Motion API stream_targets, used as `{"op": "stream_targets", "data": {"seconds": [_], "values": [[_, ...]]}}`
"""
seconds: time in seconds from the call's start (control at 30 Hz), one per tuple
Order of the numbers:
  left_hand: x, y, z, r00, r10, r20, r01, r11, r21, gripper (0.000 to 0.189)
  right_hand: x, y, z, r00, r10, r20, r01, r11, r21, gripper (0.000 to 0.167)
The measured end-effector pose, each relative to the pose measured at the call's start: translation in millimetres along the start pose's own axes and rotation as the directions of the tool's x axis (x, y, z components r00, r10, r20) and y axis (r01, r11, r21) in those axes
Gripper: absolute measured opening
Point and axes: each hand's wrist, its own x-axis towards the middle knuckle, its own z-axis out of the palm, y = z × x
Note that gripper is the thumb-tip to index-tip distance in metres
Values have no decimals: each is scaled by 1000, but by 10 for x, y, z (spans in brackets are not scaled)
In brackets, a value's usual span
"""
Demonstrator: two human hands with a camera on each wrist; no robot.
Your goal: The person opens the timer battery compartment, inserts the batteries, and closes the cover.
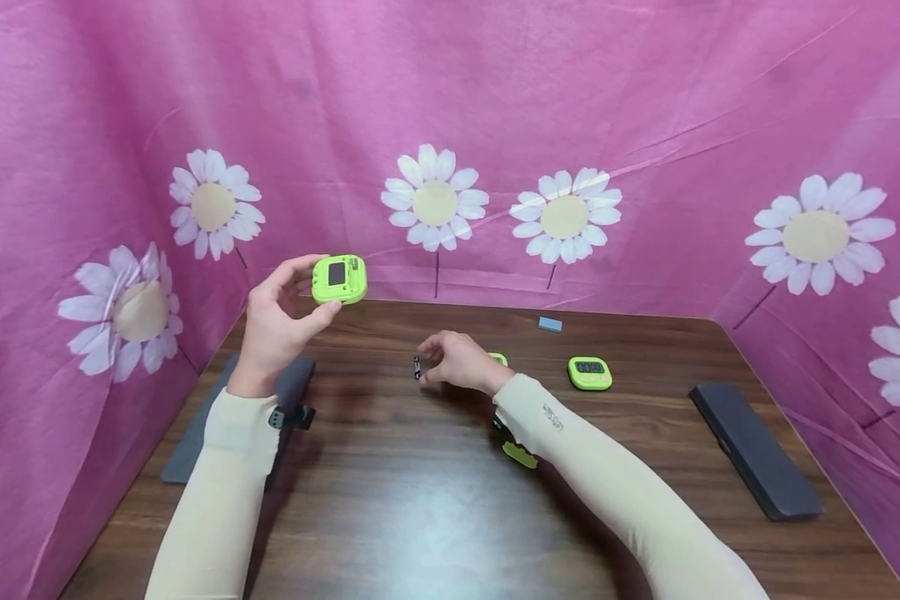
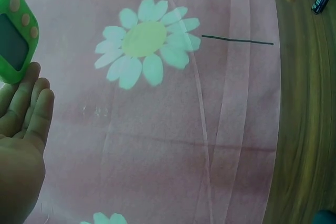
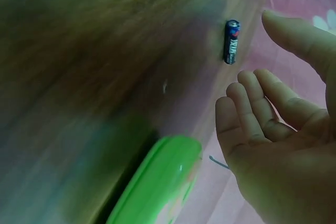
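Raised above the far left part of the table, my left hand (image 1: 276, 327) pinches a lime-green digital timer (image 1: 340, 279) between thumb and fingers. Its back, with a battery slot, faces the head view; the left wrist view shows its screen and round buttons. A small dark AAA-type battery (image 1: 417, 367) is on the wooden table. My right hand (image 1: 457, 363) reaches over beside it, thumb and fingers spread apart. In the right wrist view the battery (image 3: 231, 42) shows just beyond the fingertips, with a gap around it. A second green timer (image 1: 499, 359) is mostly hidden behind that hand.
Another green timer (image 1: 590, 373) lies face up at the right, with a small blue block (image 1: 550, 323) behind it. A green piece (image 1: 520, 454) lies below my right wrist. Dark flat cases stand at the right (image 1: 753, 450) and left (image 1: 202, 429). A pink flowered cloth (image 1: 495, 100) hangs behind.
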Motion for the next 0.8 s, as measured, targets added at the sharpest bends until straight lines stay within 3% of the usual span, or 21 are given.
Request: {"op": "stream_targets", "data": {"seconds": [0.4, 0.53, 0.73, 0.8], "values": [[-8, -4, 10, 1000, -19, 2, 19, 999, 42, 62, 198, -28, 164, 999, 38, -24, -41, 993, -110, 53], [1, -20, 21, 1000, -13, 5, 13, 998, 64, 62, 231, 15, 187, 999, 44, -31, -47, 992, -116, 50], [-2, -25, 42, 1000, -15, 13, 14, 997, 70, 62, 379, 288, 279, 999, 2, -51, -8, 994, -107, 46], [-7, -31, 61, 999, -24, 27, 22, 997, 72, 62, 318, 239, 230, 998, 1, -62, -6, 997, -79, 45]]}}
